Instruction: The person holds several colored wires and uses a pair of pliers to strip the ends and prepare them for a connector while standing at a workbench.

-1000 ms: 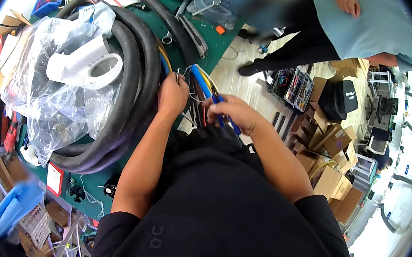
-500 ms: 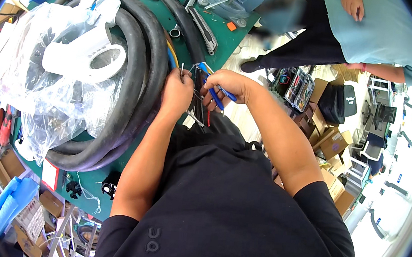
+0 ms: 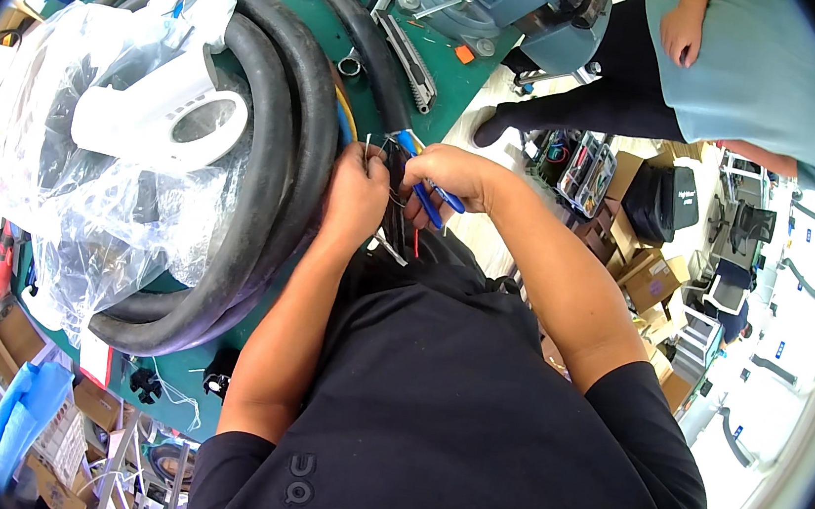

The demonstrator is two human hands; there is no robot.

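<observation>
A thick black cable (image 3: 386, 78) curves down the green bench toward me, and blue and yellow wires show at its cut end. My right hand (image 3: 455, 178) is closed around blue-handled pliers (image 3: 427, 207); their jaws are hidden by fingers and wires. Beside it, my left hand (image 3: 356, 192) pinches a thin pale strand (image 3: 370, 139) at the wires. Dark cable lengths (image 3: 395, 199) hang between both hands, with a red wire (image 3: 417, 244) poking out below. More loose light wire ends (image 3: 390, 250) rest against my black shirt.
Left of my hands lies a large coil of black cable (image 3: 314, 155), with clear plastic bags and a white ring-shaped part (image 3: 207, 129) on it. A utility knife (image 3: 408, 64) and a wrench (image 3: 350, 65) lie beyond. Another person (image 3: 744, 81) stands at the far right, near boxes.
The view has shifted slightly. My hands stay together at the cable end, the left turned a little more over the strand. The other person's arm and the blurred thing beside them have moved.
</observation>
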